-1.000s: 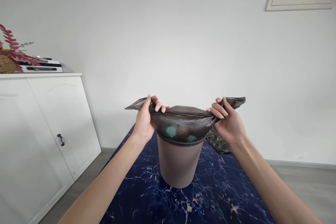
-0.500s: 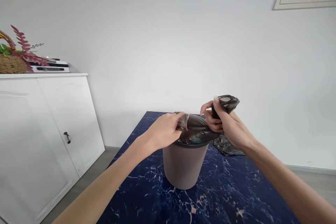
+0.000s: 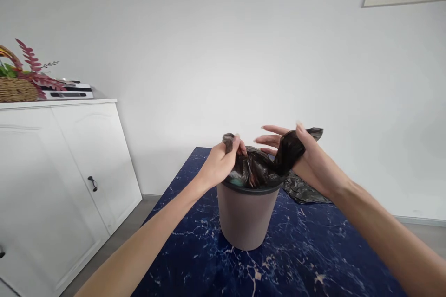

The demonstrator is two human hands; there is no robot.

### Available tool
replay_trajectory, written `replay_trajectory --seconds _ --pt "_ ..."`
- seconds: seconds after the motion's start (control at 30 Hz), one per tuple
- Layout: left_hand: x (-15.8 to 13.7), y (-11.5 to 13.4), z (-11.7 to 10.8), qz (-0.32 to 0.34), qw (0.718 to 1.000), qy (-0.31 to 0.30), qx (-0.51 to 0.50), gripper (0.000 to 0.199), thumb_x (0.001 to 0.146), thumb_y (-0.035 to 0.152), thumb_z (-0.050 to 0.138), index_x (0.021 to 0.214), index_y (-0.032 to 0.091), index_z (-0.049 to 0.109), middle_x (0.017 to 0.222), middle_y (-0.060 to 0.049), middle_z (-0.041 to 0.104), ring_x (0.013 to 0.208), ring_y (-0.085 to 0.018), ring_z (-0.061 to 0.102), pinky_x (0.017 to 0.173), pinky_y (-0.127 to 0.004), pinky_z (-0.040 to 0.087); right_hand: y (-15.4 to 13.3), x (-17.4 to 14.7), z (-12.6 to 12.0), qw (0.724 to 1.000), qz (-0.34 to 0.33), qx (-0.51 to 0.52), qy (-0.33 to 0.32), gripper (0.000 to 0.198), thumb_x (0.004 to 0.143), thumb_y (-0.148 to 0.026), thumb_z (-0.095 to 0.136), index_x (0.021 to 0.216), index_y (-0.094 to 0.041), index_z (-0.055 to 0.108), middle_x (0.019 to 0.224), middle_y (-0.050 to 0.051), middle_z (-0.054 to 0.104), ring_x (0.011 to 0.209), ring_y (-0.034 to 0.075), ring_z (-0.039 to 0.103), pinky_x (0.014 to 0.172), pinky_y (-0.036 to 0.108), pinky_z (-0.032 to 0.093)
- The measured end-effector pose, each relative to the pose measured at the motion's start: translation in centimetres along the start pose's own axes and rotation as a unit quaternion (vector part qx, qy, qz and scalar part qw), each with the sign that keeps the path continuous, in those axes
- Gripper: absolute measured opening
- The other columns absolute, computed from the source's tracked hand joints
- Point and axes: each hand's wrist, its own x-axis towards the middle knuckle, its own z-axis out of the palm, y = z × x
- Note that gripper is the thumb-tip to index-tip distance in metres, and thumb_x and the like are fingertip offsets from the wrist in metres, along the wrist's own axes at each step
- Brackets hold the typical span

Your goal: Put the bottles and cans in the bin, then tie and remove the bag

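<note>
Head view is showing a round taupe bin (image 3: 246, 216) standing upright on a dark blue marbled table (image 3: 209, 260), lined with a dark bag (image 3: 256, 171) whose gathered top is bunching above the rim; something green is showing through the plastic at the rim's left side, but what it is cannot be told. Left hand (image 3: 219, 164) is sitting at the bag's left edge, its fingers curled together and pinching one twisted corner of the bag, which is sticking up just above the knuckles. Right hand (image 3: 306, 160) is hovering on the bag's right side with the fingers spread apart and stretched out toward the left hand; the other twisted corner is draping across its palm and thumb side, its tip poking out past the hand to the right. A second crumpled dark bag (image 3: 304, 192) is lying flat on the table behind the bin, partly hidden by the right wrist. Well off to the left, a white cabinet (image 3: 62, 171) is carrying a wicker basket (image 3: 16, 90) with red leaves (image 3: 35, 72).
</note>
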Motion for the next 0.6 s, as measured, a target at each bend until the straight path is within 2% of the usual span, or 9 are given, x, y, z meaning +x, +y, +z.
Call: replay_trajectory --seconds 0.07,0.13,0.17,0.23,0.3,0.4,0.47,0.53,0.6 --pt "0.0 -0.5 0.0 -0.01 0.999 0.048 0.001 0.053 0.113 0.059 0.034 0.098 0.025 0.071 0.116 -0.007 0.074 0.122 -0.029 0.065 0.11 -0.043 0.048 1.2 -0.9 -1.5 0.998 0.013 -0.037 -0.049 0.081 0.095 -0.087 0.05 0.16 -0.04 0.05 0.167 0.005 0.052 0.154 0.034 0.048 0.128 0.054 0.039" --pt "-0.3 -1.2 -0.2 -0.02 0.998 0.058 -0.007 0.052 0.112 0.062 0.037 0.11 0.028 0.076 0.138 -0.007 0.069 0.14 -0.032 0.056 0.119 -0.045 0.043 2.3 -2.0 -2.9 0.992 0.023 -0.097 -0.075 0.093 0.092 -0.082 0.063 0.169 -0.039 0.036 0.179 0.003 0.032 0.165 0.035 0.03 0.133 0.056 0.031" --pt "-0.6 -1.7 -0.4 -0.03 0.998 0.048 -0.021 0.052 0.111 0.065 0.038 0.12 0.03 0.075 0.149 -0.006 0.064 0.148 -0.032 0.05 0.123 -0.046 0.04 2.7 -2.5 -3.5 0.989 0.023 -0.128 -0.064 0.098 0.09 -0.078 0.07 0.171 -0.038 0.032 0.18 0.003 0.027 0.166 0.035 0.025 0.134 0.057 0.029" --pt "-1.3 -2.9 -0.8 -0.062 0.997 0.019 -0.053 0.056 0.108 0.071 0.041 0.145 0.037 0.064 0.168 -0.003 0.05 0.16 -0.033 0.038 0.129 -0.048 0.035 3.4 -3.2 -4.5 0.984 0.02 -0.178 -0.008 0.102 0.089 -0.07 0.077 0.172 -0.034 0.031 0.181 0.005 0.025 0.167 0.037 0.023 0.135 0.059 0.026" --pt "-2.3 -4.3 -1.4 -0.089 0.994 -0.002 -0.07 0.07 0.104 0.076 0.045 0.163 0.039 0.046 0.178 -0.002 0.034 0.167 -0.034 0.025 0.134 -0.05 0.028 3.7 -3.5 -5.1 0.976 0.025 -0.212 0.05 0.094 0.092 -0.069 0.075 0.17 -0.033 0.038 0.179 0.005 0.03 0.165 0.038 0.026 0.136 0.06 0.024" --pt "-3.5 -6.7 -2.4 -0.104 0.992 -0.03 -0.064 0.095 0.095 0.086 0.05 0.171 0.032 0.033 0.184 -0.004 0.017 0.17 -0.035 0.012 0.138 -0.052 0.018 3.9 -3.1 -5.8 0.966 0.057 -0.242 0.063 0.082 0.095 -0.072 0.068 0.166 -0.036 0.046 0.177 0.003 0.036 0.164 0.038 0.029 0.135 0.064 0.022" --pt "-4.1 -8.1 -3.1 -0.118 0.99 -0.062 -0.048 0.109 0.083 0.094 0.057 0.168 0.028 0.041 0.183 -0.008 0.022 0.169 -0.038 0.016 0.138 -0.055 0.017 4.1 -2.4 -6.2 0.965 0.062 -0.253 0.019 0.084 0.094 -0.075 0.067 0.166 -0.037 0.046 0.177 0.002 0.035 0.164 0.04 0.03 0.134 0.067 0.022" --pt "-4.3 -9.1 -3.7 -0.144 0.984 -0.095 -0.034 0.114 0.069 0.099 0.067 0.156 0.026 0.059 0.173 -0.013 0.044 0.163 -0.045 0.031 0.135 -0.06 0.025 4.3 -1.4 -6.4 0.964 0.054 -0.26 -0.031 0.088 0.09 -0.075 0.071 0.166 -0.037 0.047 0.176 0.003 0.036 0.163 0.041 0.032 0.134 0.067 0.025" --pt "-4.1 -9.5 -3.9 -0.172 0.978 -0.111 -0.026 0.111 0.06 0.099 0.074 0.143 0.024 0.071 0.16 -0.015 0.061 0.155 -0.049 0.045 0.13 -0.063 0.035 4.4 -0.2 -6.2 0.96 0.063 -0.267 -0.056 0.088 0.088 -0.073 0.076 0.164 -0.038 0.049 0.173 0.003 0.043 0.16 0.041 0.038 0.132 0.067 0.031"
